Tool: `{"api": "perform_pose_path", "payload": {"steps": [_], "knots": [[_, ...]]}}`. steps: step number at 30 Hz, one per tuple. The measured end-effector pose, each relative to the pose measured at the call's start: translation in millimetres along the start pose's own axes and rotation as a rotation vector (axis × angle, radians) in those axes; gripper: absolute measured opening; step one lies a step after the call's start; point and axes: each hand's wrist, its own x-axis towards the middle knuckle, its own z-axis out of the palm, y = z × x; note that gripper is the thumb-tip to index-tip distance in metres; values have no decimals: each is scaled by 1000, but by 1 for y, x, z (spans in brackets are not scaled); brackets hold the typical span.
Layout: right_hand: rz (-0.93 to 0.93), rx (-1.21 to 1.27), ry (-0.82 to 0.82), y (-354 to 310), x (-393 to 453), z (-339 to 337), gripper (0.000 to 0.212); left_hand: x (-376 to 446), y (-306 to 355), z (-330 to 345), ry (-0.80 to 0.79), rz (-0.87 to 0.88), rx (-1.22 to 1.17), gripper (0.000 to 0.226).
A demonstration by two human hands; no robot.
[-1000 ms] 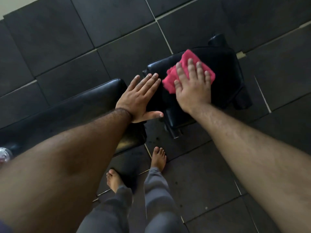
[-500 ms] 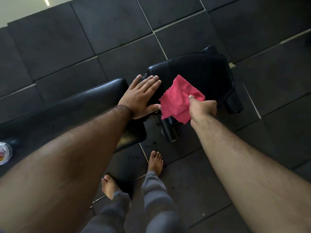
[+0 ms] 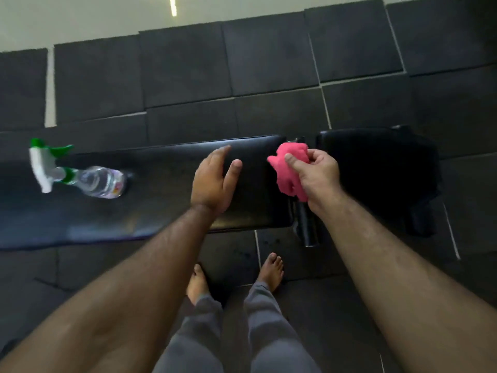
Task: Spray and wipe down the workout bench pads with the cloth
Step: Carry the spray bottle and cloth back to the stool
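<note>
At the bottom centre of the frame, two bare feet below grey fabric trouser legs stand on dark square floor mats with pale seams. Above them, the long black glossy padded bench pad runs from the left edge to centre frame; its right end has rounded corners. The left hand is over this pad with fingers spread and nothing in it; contact with the pad cannot be determined. The right hand is closed around a crumpled pink terry cloth, held above the gap between the long pad and the shorter black padded seat pad at centre right. At left, a clear plastic spray bottle with a green-and-white trigger head lies on its side on the long pad, well apart from both hands, clear liquid visible inside. Pale smooth flooring borders the mats along the upper left.
</note>
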Motion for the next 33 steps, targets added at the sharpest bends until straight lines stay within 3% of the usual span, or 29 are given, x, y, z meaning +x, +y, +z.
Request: {"api": "perform_pose_path", "payload": {"steps": [3,6,9,11,13,15,18,21,25,28,33], "knots": [[2,-19,-142,3,-18,56,13,-36,-46,-45,210,-131,-36,62],[-17,-42,-245,12,-35,109,10,-61,-83,-85,521,-287,-39,38],[-24,-99,-318,21,-52,148,8,-67,-104,-117,820,-461,-37,51],[-27,-150,-349,25,-62,166,5,-55,-119,-132,959,-543,-36,79],[-28,-187,-388,28,-70,179,7,-34,-133,-147,977,-547,-143,120],[-37,-224,-422,30,-77,188,13,-14,-145,-156,882,-515,-291,132],[-88,-326,-402,29,-86,200,18,6,-161,-164,702,-534,-381,93],[-74,-360,-427,30,-99,216,17,1,-179,-174,663,-530,-477,58],[-53,-389,-503,37,-125,257,13,-39,-190,-202,740,-555,-516,49],[-67,-495,-636,57,-169,323,8,-102,-223,-253,952,-636,-531,41],[-125,-701,-811,97,-208,370,9,-186,-242,-278,962,-742,-502,20]]}}
